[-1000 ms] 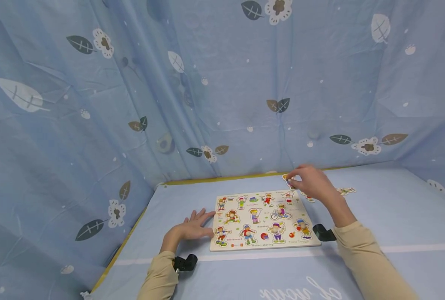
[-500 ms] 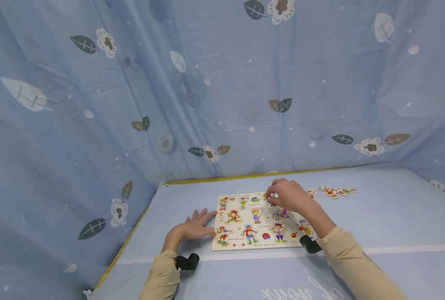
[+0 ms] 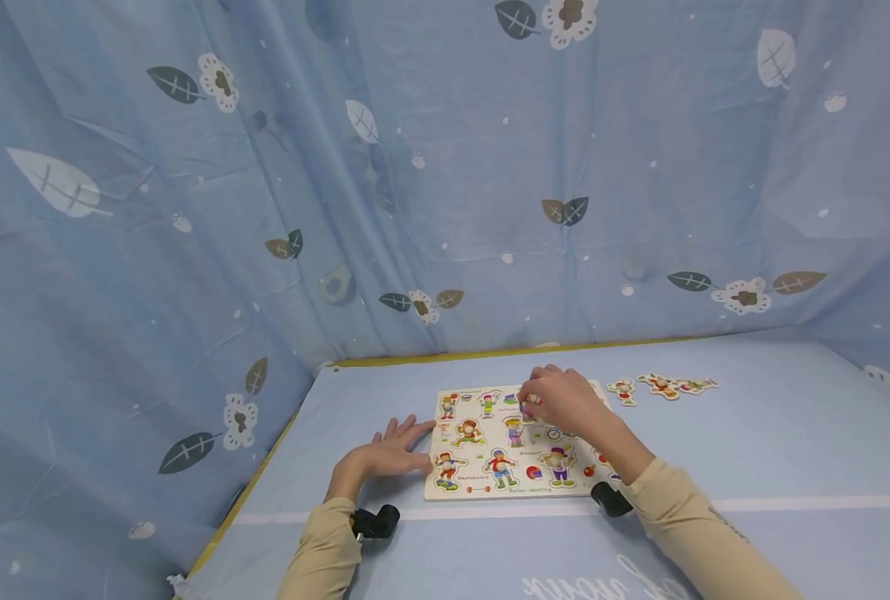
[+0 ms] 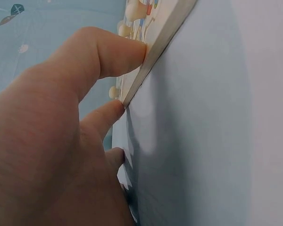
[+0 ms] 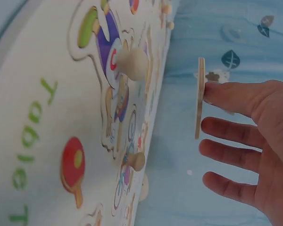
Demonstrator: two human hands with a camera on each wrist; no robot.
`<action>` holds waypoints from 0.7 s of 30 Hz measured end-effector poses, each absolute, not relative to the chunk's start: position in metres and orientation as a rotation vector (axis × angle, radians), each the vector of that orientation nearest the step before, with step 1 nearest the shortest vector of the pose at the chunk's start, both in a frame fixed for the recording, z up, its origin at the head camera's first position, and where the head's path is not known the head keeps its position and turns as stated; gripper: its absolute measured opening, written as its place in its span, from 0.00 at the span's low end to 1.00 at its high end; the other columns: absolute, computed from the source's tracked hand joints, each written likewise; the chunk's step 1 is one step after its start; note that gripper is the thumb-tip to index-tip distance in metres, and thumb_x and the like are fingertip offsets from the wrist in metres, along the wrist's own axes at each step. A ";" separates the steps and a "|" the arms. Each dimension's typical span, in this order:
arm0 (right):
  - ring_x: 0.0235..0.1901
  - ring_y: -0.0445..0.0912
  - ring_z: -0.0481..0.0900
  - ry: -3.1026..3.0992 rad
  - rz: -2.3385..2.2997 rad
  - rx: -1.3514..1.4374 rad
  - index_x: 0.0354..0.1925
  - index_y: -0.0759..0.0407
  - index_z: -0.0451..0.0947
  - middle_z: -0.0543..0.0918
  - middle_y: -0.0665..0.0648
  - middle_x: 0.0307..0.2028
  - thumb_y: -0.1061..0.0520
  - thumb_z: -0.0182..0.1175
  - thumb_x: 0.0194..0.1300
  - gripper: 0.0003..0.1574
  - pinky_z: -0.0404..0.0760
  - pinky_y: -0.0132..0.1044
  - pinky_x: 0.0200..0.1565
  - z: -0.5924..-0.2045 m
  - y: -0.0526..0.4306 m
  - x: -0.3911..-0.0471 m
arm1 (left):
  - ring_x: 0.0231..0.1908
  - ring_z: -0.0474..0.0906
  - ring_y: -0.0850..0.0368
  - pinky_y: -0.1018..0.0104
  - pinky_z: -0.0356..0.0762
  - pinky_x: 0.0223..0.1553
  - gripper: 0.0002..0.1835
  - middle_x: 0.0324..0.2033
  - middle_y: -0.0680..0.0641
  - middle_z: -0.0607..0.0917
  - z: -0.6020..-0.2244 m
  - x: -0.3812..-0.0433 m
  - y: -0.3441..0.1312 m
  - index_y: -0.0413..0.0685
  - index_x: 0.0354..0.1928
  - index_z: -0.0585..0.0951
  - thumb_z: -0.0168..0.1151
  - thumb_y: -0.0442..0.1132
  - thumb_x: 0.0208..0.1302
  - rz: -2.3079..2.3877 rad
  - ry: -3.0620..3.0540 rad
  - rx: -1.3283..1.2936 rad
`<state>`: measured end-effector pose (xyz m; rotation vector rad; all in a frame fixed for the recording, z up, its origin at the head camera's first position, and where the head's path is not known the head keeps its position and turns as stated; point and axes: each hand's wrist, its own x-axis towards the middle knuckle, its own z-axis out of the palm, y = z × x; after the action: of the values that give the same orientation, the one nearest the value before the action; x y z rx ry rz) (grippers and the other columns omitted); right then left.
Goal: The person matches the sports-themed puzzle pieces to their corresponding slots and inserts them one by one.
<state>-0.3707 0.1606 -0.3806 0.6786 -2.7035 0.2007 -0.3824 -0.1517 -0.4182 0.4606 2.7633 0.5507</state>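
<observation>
Apparently, a fitting step is being done: a thin, flat, tan-edged wooden piece (image 5: pixel 200 99) is being pinched by the fingertips of the right hand (image 3: pixel 561 398), apart from the pale rectangular wooden board (image 3: pixel 493 433) below them. That board's edge is being touched by the left hand (image 3: pixel 387 456), its fingers spread. Careful alignment, then lowering beneath the pinching fingertips, is probably being called for next.

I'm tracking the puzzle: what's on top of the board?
Knobbed figure pieces sit on the board. In the head view, the right grip, holding a flat piece, hides whatever is at its upper right.
</observation>
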 end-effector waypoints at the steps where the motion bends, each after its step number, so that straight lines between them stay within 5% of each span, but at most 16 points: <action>1: 0.40 0.48 0.79 -2.715 0.192 0.682 0.40 0.47 0.88 0.83 0.48 0.37 0.51 0.69 0.61 0.08 0.78 0.47 0.38 -0.382 0.160 -0.371 | 0.76 0.35 0.34 0.33 0.37 0.72 0.49 0.78 0.39 0.49 -0.418 -0.382 -0.152 0.60 0.76 0.61 0.60 0.58 0.48 0.556 2.761 0.462; 12: 0.34 0.43 0.79 -2.900 0.232 0.702 0.36 0.45 0.88 0.83 0.46 0.35 0.52 0.68 0.62 0.04 0.79 0.47 0.38 -0.398 0.148 -0.371 | 0.76 0.35 0.35 0.34 0.37 0.72 0.48 0.77 0.40 0.49 -0.416 -0.381 -0.151 0.60 0.76 0.61 0.61 0.57 0.48 0.567 2.752 0.465; 21: 0.41 0.43 0.77 -3.082 0.495 0.756 0.48 0.52 0.87 0.81 0.50 0.43 0.53 0.70 0.60 0.16 0.80 0.45 0.44 -0.392 0.152 -0.366 | 0.77 0.35 0.36 0.35 0.36 0.73 0.48 0.78 0.40 0.49 -0.415 -0.381 -0.152 0.60 0.76 0.60 0.60 0.57 0.49 0.551 2.749 0.463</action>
<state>-0.3658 0.1524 -0.3925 0.7557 -3.0817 0.4949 -0.3808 -0.1520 -0.4148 0.4630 2.7489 0.5507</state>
